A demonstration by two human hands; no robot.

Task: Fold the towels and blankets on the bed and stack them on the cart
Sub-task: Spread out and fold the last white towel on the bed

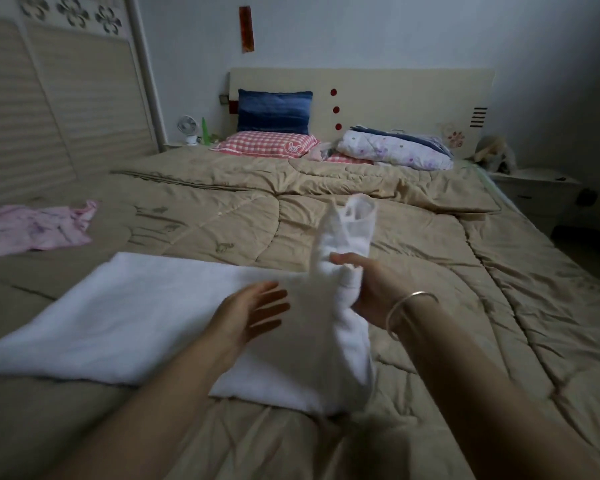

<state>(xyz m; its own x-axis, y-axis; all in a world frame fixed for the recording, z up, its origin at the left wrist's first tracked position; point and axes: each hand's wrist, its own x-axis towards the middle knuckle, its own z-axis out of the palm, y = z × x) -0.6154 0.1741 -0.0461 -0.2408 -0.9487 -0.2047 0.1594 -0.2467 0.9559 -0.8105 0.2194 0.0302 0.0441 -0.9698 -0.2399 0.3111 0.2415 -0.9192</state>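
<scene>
My right hand [364, 289] clutches the bunched end of the white terry towel [125, 317]. My left hand [253, 311] hovers just beside it, fingers straight.

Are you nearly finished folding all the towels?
Not nearly. Nothing looks finished: no folded towel or cart shows. In hand: the white towel lies spread on the bed, the right hand grips its bunched end, the left hand hovers open over it. Left: the crumpled pink cloth at the bed's left side, then stacking everything.
</scene>
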